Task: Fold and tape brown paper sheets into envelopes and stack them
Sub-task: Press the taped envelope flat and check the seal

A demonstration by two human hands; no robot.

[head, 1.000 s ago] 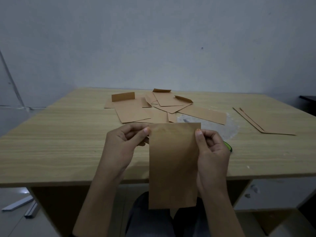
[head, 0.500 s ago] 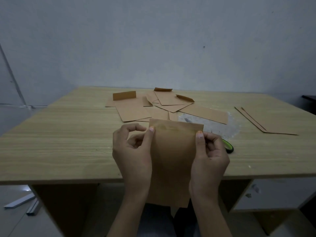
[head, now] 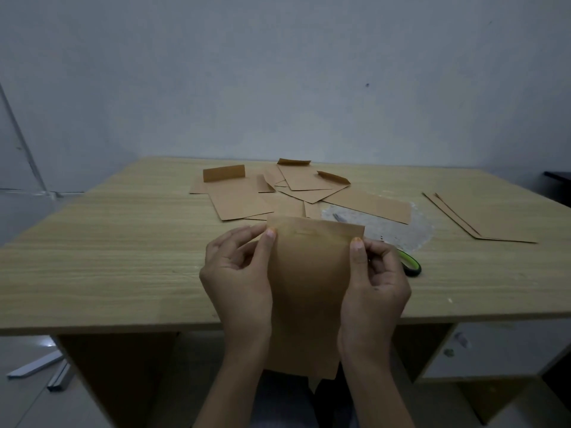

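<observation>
The brown paper envelope [head: 309,288] is up in the air, in front of the person. It stands tall. Its top edge is over the near part of the table [head: 108,257], and its bottom edge hangs down past the table edge, above the person's lap [head: 278,403].

Both hands hold it near the top. The left hand [head: 238,279] pinches the left side, with the thumb on the front of the paper and the other fingers curled behind. The right hand [head: 377,288] pinches the right side in the same way. The hands are apart, with the paper between them.

Just behind the right hand, a green and black thing [head: 412,264] lies on the table. I cannot tell what it is, because the hand hides part of it. Near it the table has a pale, whitish patch [head: 395,230].

Farther back lies a loose pile of brown envelopes [head: 278,193]. They overlap each other, and some have a flap that sticks up. Well off to the right, flat brown sheets [head: 494,217] lie on top of each other.

Behind the table is a plain grey wall [head: 278,72]. On the floor at the left lie metal bars [head: 40,369].
</observation>
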